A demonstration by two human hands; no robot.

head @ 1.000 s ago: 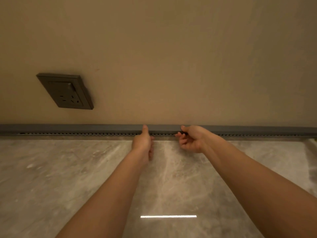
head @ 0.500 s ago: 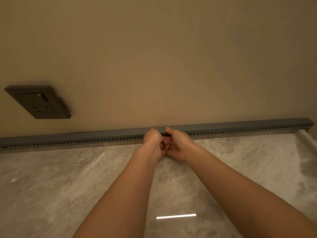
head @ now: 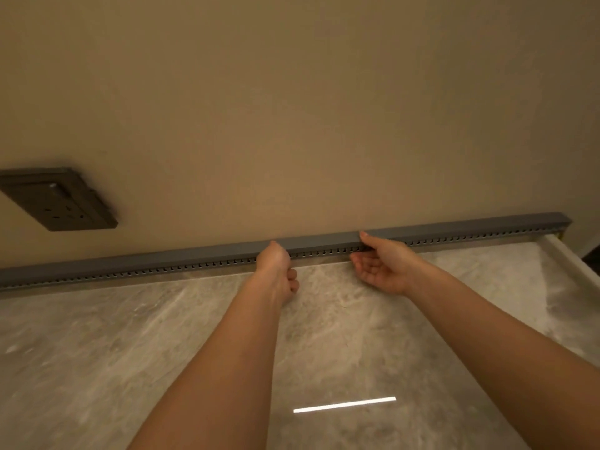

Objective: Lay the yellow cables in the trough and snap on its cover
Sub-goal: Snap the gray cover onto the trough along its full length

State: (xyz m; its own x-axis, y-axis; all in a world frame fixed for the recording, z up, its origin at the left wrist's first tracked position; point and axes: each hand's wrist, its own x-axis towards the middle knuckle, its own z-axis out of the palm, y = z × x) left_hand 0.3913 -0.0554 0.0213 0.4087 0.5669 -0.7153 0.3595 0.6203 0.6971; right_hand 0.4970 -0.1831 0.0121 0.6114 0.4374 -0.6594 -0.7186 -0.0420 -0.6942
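Fingers (head: 365, 237) of right hand (head: 383, 267) loosely open against cover (head: 321, 240); left hand (head: 276, 271) curled, thumb pressing.

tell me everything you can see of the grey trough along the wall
The trough is a long, slim grey channel, plastic by its look, running along the foot of the wall on the marbled floor. A row of small slots lines its front. Its cover looks on; no yellow cables show. The left hand and right hand press on its middle, thumbs on top.

We are seeing the trough (head: 162, 264) running along the wall's (head: 292, 108) foot behind the floor (head: 97, 352); a socket (head: 58, 199) is sitting above its left part.
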